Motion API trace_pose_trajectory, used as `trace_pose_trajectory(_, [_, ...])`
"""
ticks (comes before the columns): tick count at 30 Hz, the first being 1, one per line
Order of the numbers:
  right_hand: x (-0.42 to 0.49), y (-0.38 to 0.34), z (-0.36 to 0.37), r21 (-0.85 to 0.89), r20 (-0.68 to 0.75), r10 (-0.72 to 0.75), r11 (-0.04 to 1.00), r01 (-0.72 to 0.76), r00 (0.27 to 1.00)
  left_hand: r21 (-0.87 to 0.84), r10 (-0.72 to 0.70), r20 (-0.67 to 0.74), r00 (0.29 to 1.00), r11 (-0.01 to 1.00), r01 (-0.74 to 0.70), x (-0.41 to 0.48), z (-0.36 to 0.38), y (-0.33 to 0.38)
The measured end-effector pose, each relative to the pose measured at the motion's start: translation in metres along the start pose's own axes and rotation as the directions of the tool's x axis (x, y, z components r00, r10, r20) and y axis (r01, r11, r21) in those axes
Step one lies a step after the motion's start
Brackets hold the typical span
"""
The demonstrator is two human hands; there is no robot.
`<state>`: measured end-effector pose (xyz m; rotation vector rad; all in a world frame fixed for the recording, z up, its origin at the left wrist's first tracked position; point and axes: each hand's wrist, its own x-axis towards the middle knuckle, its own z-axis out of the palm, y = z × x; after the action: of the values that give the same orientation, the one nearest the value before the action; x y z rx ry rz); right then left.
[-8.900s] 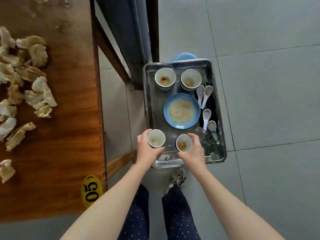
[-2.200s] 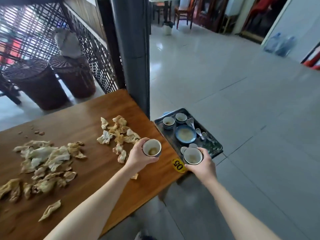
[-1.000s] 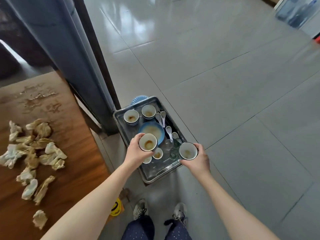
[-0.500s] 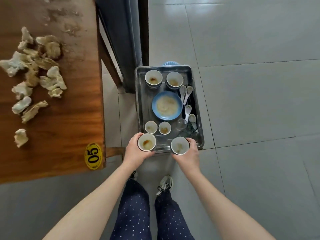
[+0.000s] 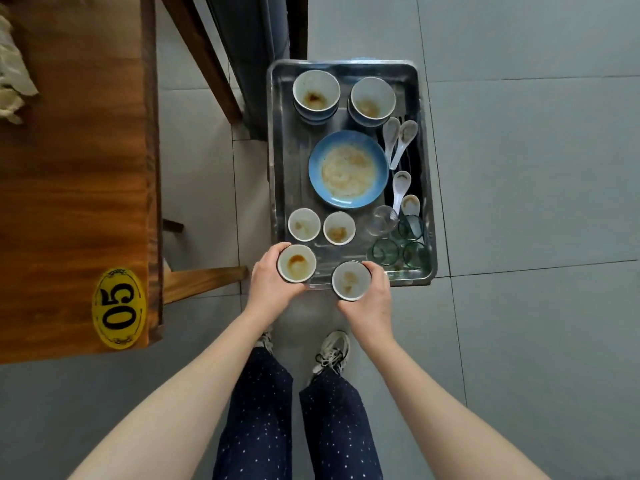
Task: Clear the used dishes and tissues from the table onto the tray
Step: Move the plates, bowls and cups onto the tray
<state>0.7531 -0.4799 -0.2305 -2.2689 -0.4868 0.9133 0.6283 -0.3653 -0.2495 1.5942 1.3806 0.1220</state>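
Left hand (image 5: 272, 289) curls around a stained cup (image 5: 297, 264); right hand (image 5: 374, 299) grips a second cup (image 5: 350, 280). Both arms reach forward, the cups at the near edge of the metal tray (image 5: 287, 161). A yellow oval tag (image 5: 118, 308) on the tabletop (image 5: 69, 168) reads "05". Crumpled tissues (image 5: 12, 74) lie at its far left.

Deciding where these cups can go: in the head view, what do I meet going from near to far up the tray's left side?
Left hand → held cup → standing cup on the tray → stacked bowls in the far-left corner.
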Motion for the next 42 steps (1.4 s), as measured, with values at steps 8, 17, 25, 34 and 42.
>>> trace_pose_trajectory(8, [0.032,0.025,0.027,0.022,-0.020,-0.006,1.000,0.006,1.000,0.070,-0.045,-0.007,0.999,0.997,0.045,0.019,0.025,-0.027])
trace_pose_trajectory(17, [0.058,0.033,0.045,0.004,-0.006,-0.006,1.000,0.006,1.000,0.040,-0.047,-0.016,0.999,0.998,0.048,0.034,0.036,-0.038])
trace_pose_trajectory(25, [0.062,0.036,0.042,-0.042,0.110,0.025,0.999,-0.021,0.994,0.112,-0.047,0.009,0.999,0.993,0.046,0.027,0.029,-0.038])
trace_pose_trajectory(34, [0.011,0.011,-0.001,-0.042,0.138,0.054,0.998,-0.049,0.989,0.002,-0.117,-0.022,0.993,0.993,0.117,-0.016,-0.003,-0.003])
trace_pose_trajectory(42, [-0.029,-0.051,-0.071,-0.070,0.083,-0.033,0.997,0.038,0.996,-0.030,-0.038,-0.040,0.998,0.999,0.037,-0.064,-0.062,0.068])
